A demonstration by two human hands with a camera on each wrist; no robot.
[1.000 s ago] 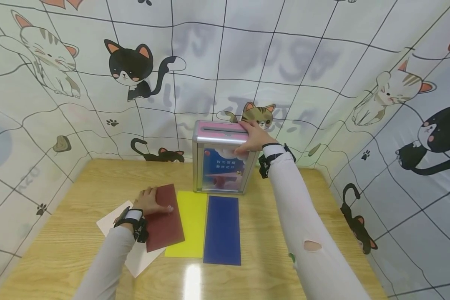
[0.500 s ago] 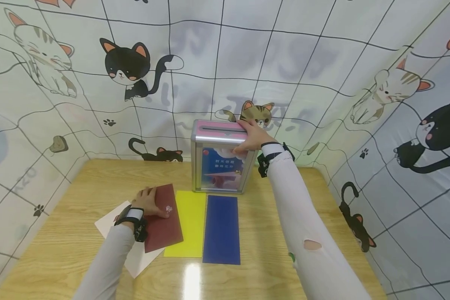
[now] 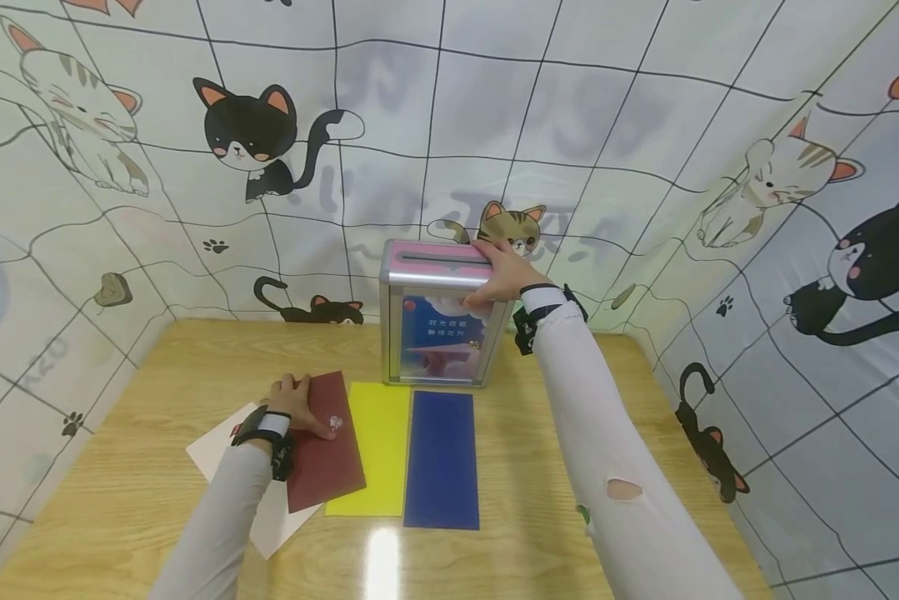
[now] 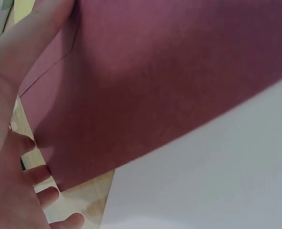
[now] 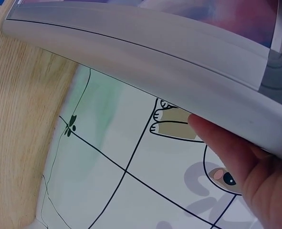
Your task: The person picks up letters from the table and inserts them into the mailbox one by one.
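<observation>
Left hand [image 3: 297,406]: rests on the upper left part of the dark red envelope [image 3: 327,446], thumb on top of it; in the left wrist view the fingers [image 4: 40,179] curl under its edge, so the hand grips the envelope.

Dark red envelope: lies on the wooden table [image 3: 134,483], overlapping a white envelope [image 3: 212,446] beneath and to its left, its right edge just over the yellow envelope [image 3: 374,450].

Blue envelope [image 3: 442,458]: flat, directly right of the yellow one, edges touching.

Right hand [image 3: 503,275]: clasps the top right corner of the ballot-style box [image 3: 437,321], fingers over the pink slotted lid, thumb down the front.

Box: metal frame, clear front panel, stands upright at the table's far edge, just behind the yellow and blue envelopes, against the cat-print backdrop [image 3: 449,125].
</observation>
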